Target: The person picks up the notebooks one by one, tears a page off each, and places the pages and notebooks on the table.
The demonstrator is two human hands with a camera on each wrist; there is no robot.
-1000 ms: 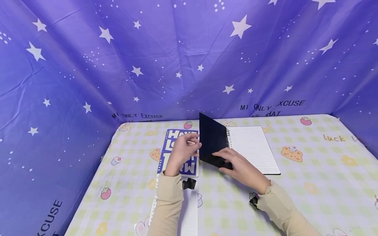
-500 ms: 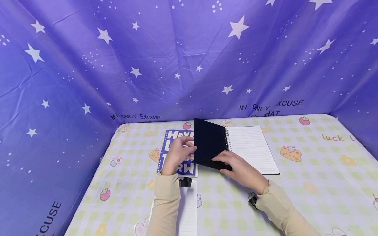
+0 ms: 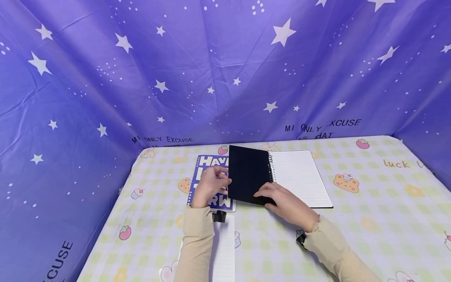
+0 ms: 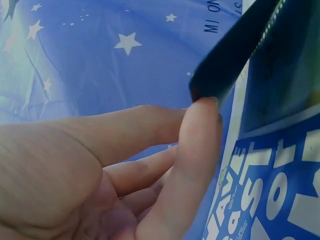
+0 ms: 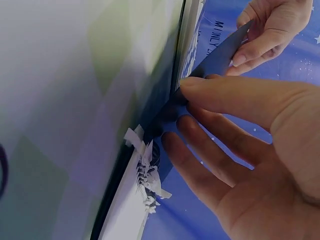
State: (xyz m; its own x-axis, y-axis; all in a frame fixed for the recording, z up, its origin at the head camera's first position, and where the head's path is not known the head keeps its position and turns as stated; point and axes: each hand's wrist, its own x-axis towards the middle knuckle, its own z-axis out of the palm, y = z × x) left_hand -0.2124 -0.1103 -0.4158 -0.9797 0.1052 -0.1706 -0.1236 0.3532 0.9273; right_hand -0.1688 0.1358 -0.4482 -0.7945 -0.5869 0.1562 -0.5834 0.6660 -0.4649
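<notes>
A spiral notebook (image 3: 297,176) lies open on the table, its lined pages to the right and its black cover (image 3: 248,172) swung out left at a slant. My left hand (image 3: 210,187) pinches the cover's outer edge between thumb and fingers, plain in the left wrist view. At the lower edge, near the spiral, my right hand (image 3: 287,203) holds the cover with its thumb on one side and fingertips on the other. Ragged white paper shreds (image 5: 150,175) cling to the spiral in the right wrist view. Partly under the cover is a blue notebook (image 3: 222,203) with big white letters.
A lined white sheet (image 3: 223,246) lies below the blue notebook, partly hidden by the left sleeve (image 3: 199,235). A checked tablecloth (image 3: 380,188) with cartoon prints covers the table. Behind and at both sides hangs a purple star-patterned curtain (image 3: 197,58).
The black cover has tipped down to the left, over more of the blue notebook. My left hand has moved slightly left and down with it; my right hand has stayed near the spiral.
</notes>
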